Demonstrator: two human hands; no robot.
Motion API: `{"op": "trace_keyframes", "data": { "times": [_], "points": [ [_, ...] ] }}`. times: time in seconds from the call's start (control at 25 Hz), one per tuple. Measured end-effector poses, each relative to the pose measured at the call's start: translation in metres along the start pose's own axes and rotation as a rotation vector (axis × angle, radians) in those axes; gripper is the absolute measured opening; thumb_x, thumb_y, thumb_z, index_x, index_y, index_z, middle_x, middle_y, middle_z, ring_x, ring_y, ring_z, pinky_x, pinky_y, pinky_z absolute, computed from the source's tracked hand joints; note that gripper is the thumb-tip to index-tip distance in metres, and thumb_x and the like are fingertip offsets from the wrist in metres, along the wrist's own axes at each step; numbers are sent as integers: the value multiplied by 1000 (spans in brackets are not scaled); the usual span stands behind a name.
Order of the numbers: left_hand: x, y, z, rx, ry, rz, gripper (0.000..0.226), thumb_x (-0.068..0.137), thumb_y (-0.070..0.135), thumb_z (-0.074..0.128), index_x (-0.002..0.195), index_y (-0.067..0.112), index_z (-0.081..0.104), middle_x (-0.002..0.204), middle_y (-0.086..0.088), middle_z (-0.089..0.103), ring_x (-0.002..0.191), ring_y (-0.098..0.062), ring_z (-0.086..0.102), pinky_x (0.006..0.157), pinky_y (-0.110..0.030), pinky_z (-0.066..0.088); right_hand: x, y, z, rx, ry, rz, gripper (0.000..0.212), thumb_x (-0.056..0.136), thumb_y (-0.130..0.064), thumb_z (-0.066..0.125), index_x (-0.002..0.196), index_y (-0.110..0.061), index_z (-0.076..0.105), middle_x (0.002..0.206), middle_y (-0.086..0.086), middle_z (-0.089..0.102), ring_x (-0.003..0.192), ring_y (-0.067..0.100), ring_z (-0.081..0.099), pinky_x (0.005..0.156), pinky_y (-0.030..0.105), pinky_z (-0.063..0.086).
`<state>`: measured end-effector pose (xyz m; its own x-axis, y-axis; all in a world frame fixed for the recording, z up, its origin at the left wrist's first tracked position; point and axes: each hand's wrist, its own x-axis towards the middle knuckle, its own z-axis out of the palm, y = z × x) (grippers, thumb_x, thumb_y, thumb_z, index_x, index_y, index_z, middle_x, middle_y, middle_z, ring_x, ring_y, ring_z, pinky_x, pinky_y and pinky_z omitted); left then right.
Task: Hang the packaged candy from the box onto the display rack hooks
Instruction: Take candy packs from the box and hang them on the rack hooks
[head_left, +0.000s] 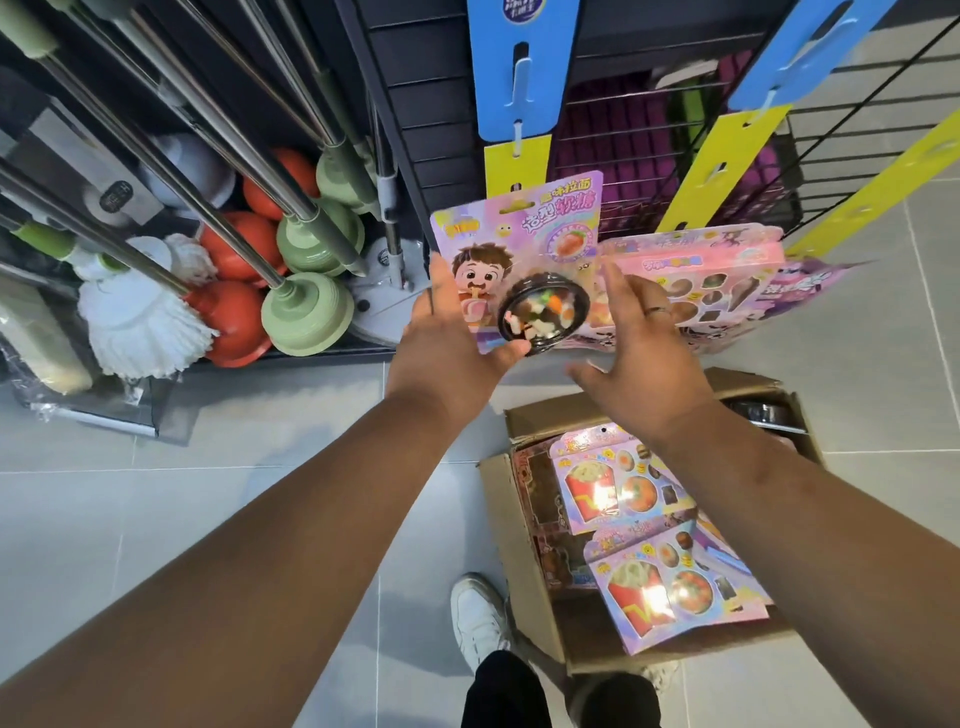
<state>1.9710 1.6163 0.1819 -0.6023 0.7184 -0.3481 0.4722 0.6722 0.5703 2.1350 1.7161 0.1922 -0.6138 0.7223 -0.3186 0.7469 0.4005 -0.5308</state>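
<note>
Two bare forearms reach forward from the bottom corners of the view. The left hand (452, 322) holds a candy pack (545, 218), thumb at its bottom edge, fingers up along its left edge. The right hand (639, 353) hovers just beside the pack, back toward the camera, fingers straight and spread, a ring (657, 310) on one finger.

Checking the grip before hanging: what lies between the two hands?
In the head view, the candy pack, with its black bowl blister, lies between them; the left hand holds its edge, the right hand is spread open at its right.
</note>
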Motion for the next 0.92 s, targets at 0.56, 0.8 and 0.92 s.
{"op": "trace_keyframes", "data": {
  "times": [0.56,0.8,0.92],
  "points": [
    [-124,47,-1,527,-237,222,90,93,55,53,159,21,2,167,-8,8,154,-27,5,125,-39,10,-141,35,-51,-573,-139,110,84,88,-42,62,155,-22,15,159,13,21,148,35,16,119,50,15],
    [-160,41,67,587,-326,186,84,92,51,56,157,18,15,163,-11,21,152,-31,14,124,-45,15,-170,97,-16,-594,-262,195,78,89,-33,58,153,-25,16,159,12,20,147,37,18,117,56,20],
    [-164,36,110,584,-336,161,81,91,51,59,155,20,20,161,-8,28,151,-31,20,123,-47,20,-172,135,0,-564,-310,237,77,92,-34,56,154,-27,11,162,11,15,149,35,13,118,56,18]
  ]
}}
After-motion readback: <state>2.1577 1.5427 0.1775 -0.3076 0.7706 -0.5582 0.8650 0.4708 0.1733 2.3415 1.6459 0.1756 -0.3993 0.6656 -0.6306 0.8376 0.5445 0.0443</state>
